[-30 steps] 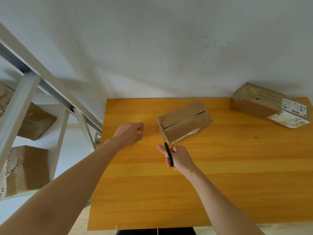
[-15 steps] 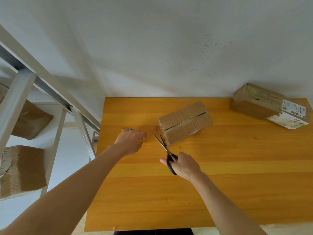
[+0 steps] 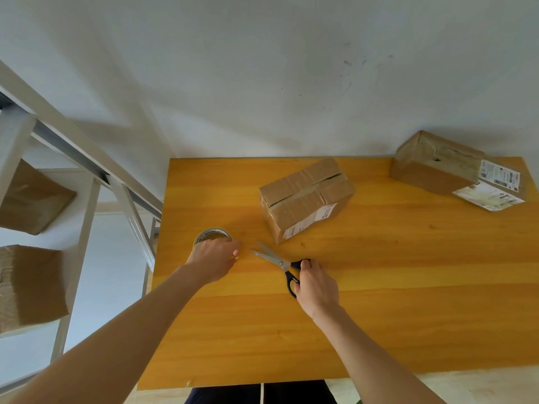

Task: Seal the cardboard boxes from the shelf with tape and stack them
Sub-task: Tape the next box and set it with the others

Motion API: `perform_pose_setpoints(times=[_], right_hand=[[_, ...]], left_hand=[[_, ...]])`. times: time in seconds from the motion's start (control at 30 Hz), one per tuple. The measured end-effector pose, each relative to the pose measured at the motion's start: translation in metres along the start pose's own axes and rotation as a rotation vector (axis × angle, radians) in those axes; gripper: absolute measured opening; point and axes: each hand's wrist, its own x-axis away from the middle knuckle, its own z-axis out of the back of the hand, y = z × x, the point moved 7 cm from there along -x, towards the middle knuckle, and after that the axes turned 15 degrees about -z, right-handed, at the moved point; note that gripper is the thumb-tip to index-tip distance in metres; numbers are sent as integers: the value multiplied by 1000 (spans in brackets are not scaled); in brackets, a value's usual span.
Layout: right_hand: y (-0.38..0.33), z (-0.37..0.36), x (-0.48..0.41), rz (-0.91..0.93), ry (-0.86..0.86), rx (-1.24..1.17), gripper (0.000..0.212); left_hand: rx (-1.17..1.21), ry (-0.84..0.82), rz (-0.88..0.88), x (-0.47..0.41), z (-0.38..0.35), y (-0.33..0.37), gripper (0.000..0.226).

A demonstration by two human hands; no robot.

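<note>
At the centre and right of the frame, one orange-yellow wooden surface [image 3: 408, 301], set against a pale wall.

Left edge: one white metal shelf rack [image 3: 83, 228] carrying two cardboard boxes, an upper shelf box [image 3: 32, 199] and a lower shelf box [image 3: 29, 287].

Upper right corner of the surface: one stack of two. A brown taped box [image 3: 434, 163] sits on a flatter labelled box [image 3: 495, 191], whose white shipping labels show to the right of it.

Upper middle of the surface: one cardboard box [image 3: 306, 196], turned at an angle to the surface edges. Its top seam shows as a dark line between the flaps, with a white label on the near side face. Neither hand touches it.

Left of centre: left grip [image 3: 214, 258], fingers curled over a tape roll [image 3: 207, 235] that rests on the surface near its left edge. Only the far arc of the roll shows past the knuckles.

Centre: right grip [image 3: 316, 287], fingers curled round the black handles of the scissors [image 3: 277, 260]. The blades are spread apart, low over the surface, with tips pointing to the upper left, between the tape roll and the near corner of the cardboard box.
</note>
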Motion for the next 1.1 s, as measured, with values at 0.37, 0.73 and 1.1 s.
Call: perform_pose_setpoints(times=[0.37, 0.73, 1.1], right_hand=[[1, -11, -1, 74, -11, 84, 17], [1, -12, 1, 101, 13, 43, 26], [-3, 7, 13, 256, 115, -28, 25]], left_hand=[[13, 106, 41, 5, 3, 4, 29], [163, 579, 104, -4, 59, 20, 24], [145, 684, 67, -43, 97, 84, 44]])
